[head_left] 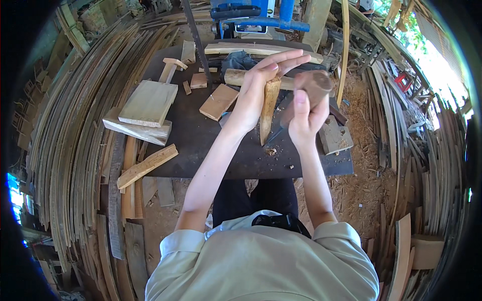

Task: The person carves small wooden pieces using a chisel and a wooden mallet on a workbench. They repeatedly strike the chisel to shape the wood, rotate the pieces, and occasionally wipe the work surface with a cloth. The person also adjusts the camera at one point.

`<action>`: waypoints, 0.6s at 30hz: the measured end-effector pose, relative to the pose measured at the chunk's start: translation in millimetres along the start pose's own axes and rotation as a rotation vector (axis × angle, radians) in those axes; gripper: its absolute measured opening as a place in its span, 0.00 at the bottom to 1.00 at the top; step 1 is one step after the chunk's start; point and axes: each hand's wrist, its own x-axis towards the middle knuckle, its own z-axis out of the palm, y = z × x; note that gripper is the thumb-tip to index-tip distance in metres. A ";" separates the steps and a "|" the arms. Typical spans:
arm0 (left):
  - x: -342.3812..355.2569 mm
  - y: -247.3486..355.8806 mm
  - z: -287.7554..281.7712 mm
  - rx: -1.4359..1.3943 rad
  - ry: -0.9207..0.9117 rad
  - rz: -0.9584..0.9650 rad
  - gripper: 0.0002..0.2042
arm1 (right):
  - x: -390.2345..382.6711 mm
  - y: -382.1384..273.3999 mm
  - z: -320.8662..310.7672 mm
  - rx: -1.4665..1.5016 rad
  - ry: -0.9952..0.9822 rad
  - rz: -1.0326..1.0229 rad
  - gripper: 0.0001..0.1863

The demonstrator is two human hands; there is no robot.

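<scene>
My left hand (251, 98) steadies a pointed wooden stake (268, 110) standing almost upright on the dark work table (196, 155), its fingers extended past the top and the thumb side against the wood. My right hand (309, 120) grips a blurred wooden-handled tool (314, 83), with a dark blade angled down toward the stake's lower end; whether they touch, I cannot tell. Wood chips (271, 151) lie near the point. A pale wooden bar (236, 76) lies behind my hands, and a small reddish board (216, 102) is left of my left hand.
Stacked pale boards (145, 103), a narrow offcut (148, 165) and a board (335, 138) occupy the table. A blue machine (286, 15) stands behind. Long timber (75, 140) lines both sides. A red object (403, 81) is at right, a person (365, 7) at top right.
</scene>
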 end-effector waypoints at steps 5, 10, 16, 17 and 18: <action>-2.7 -6.1 -0.7 -0.053 -0.009 -0.032 0.25 | -6.1 11.4 1.7 -0.051 -0.015 0.053 0.17; -12.0 -7.6 7.7 -0.108 0.202 -0.054 0.10 | -13.5 -6.5 -13.6 -0.057 0.037 -0.026 0.11; 1.2 -9.7 -13.4 -0.319 0.045 -0.194 0.16 | -32.9 -46.1 -51.3 0.486 -0.058 0.424 0.09; 0.7 -7.7 -14.7 -0.340 0.076 -0.243 0.17 | -36.8 -51.5 -54.5 0.458 -0.072 0.436 0.10; 0.4 -7.1 -17.1 -0.365 0.052 -0.274 0.18 | -43.0 -52.5 -56.5 0.463 -0.021 0.418 0.11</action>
